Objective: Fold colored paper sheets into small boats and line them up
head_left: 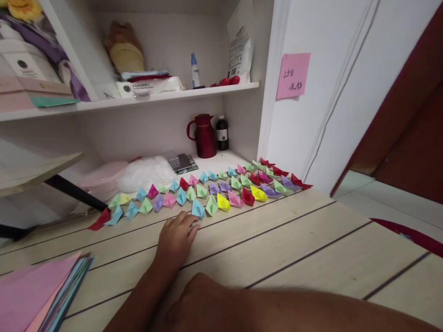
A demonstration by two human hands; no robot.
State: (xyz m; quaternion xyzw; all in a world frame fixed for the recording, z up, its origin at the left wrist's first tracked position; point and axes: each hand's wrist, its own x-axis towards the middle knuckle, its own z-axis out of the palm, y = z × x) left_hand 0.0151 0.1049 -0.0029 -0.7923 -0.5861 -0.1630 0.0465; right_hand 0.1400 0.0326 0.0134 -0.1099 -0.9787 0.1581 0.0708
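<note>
My left hand [178,233] is at the near edge of the paper boats, fingers curled, thumb and fingertips at the lower edge of a light-blue paper boat [198,208]. That boat stands at the left end of the front row. Beside it are a green paper boat [212,206] and a yellow paper boat [223,202]. Several rows of coloured paper boats spread behind and to the right. Low in the view my right hand [204,302] rests closed across my left forearm, its back toward me; its fingertips and anything in them are hidden.
A stack of coloured paper [38,290] lies at the lower left of the slatted wooden table [294,249]. Behind the boats are a clear plastic bag [148,174], a red jug [205,136] and a dark bottle [222,133]. A pink note [293,76] hangs on the wall.
</note>
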